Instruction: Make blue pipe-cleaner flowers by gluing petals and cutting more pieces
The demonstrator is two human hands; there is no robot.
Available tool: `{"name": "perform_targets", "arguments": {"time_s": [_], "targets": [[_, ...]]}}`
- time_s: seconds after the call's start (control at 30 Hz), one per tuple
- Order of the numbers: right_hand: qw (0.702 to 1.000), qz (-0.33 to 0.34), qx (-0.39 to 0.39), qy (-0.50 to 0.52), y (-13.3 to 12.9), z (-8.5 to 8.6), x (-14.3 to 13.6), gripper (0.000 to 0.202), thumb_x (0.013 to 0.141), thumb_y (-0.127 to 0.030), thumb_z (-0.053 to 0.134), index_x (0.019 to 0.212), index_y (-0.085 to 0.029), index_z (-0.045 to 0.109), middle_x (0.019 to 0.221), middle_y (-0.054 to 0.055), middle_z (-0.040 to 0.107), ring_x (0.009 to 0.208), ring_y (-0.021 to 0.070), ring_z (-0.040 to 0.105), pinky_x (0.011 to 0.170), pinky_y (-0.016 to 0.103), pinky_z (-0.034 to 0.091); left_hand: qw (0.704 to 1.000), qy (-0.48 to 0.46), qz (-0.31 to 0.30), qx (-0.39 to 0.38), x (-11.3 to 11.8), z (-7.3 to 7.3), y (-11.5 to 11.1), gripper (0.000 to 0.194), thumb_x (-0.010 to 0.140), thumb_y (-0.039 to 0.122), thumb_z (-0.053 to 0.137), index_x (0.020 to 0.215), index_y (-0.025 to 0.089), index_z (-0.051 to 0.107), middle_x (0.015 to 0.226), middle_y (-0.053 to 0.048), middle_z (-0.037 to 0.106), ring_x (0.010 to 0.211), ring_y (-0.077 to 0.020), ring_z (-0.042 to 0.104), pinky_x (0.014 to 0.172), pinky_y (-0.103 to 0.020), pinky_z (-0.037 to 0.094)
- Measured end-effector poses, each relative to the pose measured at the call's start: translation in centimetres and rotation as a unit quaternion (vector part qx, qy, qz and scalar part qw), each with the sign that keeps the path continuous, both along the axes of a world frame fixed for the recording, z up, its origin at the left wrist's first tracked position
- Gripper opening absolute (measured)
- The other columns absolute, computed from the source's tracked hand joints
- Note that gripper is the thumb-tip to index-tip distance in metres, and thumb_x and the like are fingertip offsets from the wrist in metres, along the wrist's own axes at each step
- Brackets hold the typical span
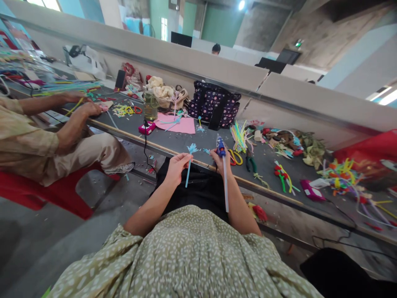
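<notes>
The left hand (177,169) is closed in a thumb-and-finger pinch on a straight light-blue fuzzy stem (187,178) with a frayed tuft at its top; the fingertips cover part of the shaft. The stem is held above the lap, at the bench's near edge. The right hand (222,162) is wrapped around a blue plastic glue gun (220,145), concealing its grip. A translucent, rod-shaped glue stick (226,186) projects from the gun toward the body. A small light-blue fuzzy piece (206,151) sits by the right fingertips; contact cannot be determined. On the matte dark-grey bench (173,142), yellow-and-red looped handles (238,157) are partly hidden by the right hand. Farther back stands a dark, dotted fabric bag (201,99); a glossy red bag (372,145) is cut off at the frame's right edge.
</notes>
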State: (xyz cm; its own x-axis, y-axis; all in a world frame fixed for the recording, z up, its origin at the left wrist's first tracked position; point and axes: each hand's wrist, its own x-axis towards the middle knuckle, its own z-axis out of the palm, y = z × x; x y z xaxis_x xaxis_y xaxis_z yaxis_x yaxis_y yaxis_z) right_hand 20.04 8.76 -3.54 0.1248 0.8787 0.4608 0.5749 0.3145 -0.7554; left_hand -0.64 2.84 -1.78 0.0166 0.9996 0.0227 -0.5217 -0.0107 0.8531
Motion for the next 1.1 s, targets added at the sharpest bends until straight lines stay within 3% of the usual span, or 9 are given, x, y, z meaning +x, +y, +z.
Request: {"name": "perform_targets", "arguments": {"time_s": [0.2,0.37,0.57,1.1], "targets": [[0.978,0.093,0.054,0.176,-4.3,3.9,-1.0,0.022,0.077,-0.039,0.065,0.08,-0.021,0.053,0.076,0.0,0.064,0.065,0.0141,0.06,0.062,0.028,0.049,0.999,0.033,-0.034,-0.023,0.5,0.4,-0.6,0.024,0.06,0.034,0.081,0.068,0.015,0.07,0.063,0.0,0.063,0.052,-0.0061,0.048,0.051,-0.02,0.035],[0.98,0.136,0.094,0.107,-7.1,6.3,-1.8,0.017,0.077,-0.03,0.067,0.079,-0.022,0.052,0.077,-0.002,0.062,0.07,0.0136,0.059,0.069,0.029,0.048,0.995,0.073,-0.072,-0.019,0.7,0.8,-1.1,0.02,0.061,0.032,0.078,0.065,0.014,0.069,0.058,0.0,0.061,0.051,-0.0073,0.048,0.052,-0.021,0.036],[0.982,0.164,0.088,-0.009,-8.5,7.0,-1.6,0.009,0.082,-0.028,0.06,0.089,-0.022,0.058,0.081,-0.001,0.06,0.072,0.0131,0.056,0.068,0.027,0.047,0.988,0.107,-0.107,0.001,0.9,0.9,-1.5,0.017,0.064,0.031,0.074,0.064,0.014,0.068,0.058,0.0,0.061,0.05,-0.007,0.048,0.051,-0.02,0.033],[0.977,0.185,0.058,-0.088,-10.0,8.4,-0.9,0.017,0.081,-0.033,0.066,0.094,-0.025,0.058,0.081,0.0,0.058,0.073,0.0169,0.054,0.068,0.031,0.049,0.983,0.132,-0.122,0.038,1.0,1.3,-2.3,0.014,0.067,0.028,0.071,0.064,0.015,0.066,0.059,0.0,0.061,0.051,-0.0084,0.047,0.052,-0.022,0.032]]}}
